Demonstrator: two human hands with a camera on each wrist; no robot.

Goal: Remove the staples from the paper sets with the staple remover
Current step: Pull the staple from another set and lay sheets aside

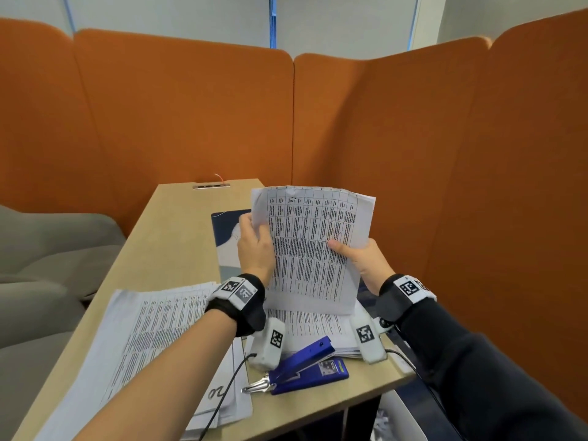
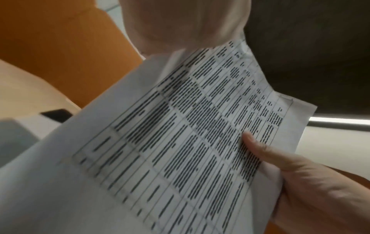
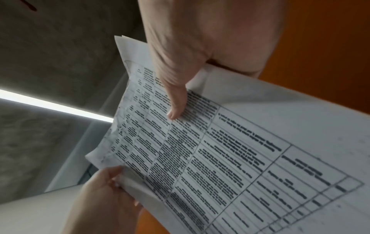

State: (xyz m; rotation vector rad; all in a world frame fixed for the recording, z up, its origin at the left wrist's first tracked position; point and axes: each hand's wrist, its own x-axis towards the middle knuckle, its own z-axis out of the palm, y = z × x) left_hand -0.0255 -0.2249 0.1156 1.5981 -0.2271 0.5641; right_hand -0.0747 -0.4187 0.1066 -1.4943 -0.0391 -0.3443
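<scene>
Both hands hold a printed paper set (image 1: 313, 246) upright above the table. My left hand (image 1: 254, 246) grips its left edge near the top, fingers behind the sheets. My right hand (image 1: 359, 259) pinches the right side, with the thumb (image 1: 339, 248) pressed on the printed face. In the left wrist view the paper set (image 2: 180, 142) fills the frame, with my left hand (image 2: 186, 26) at its top and my right hand (image 2: 312, 182) at its right. In the right wrist view my right hand (image 3: 200, 52) holds the paper set (image 3: 230, 158). The blue staple remover (image 1: 302, 366) lies on the table near the front edge, untouched.
A stack of printed sheets (image 1: 152, 345) lies at the front left of the wooden table (image 1: 178, 224), another stack (image 1: 318, 329) under the held set. A dark mat (image 1: 227, 237) lies behind. Orange partition panels (image 1: 191, 116) surround the table; a grey sofa (image 1: 47, 265) is left.
</scene>
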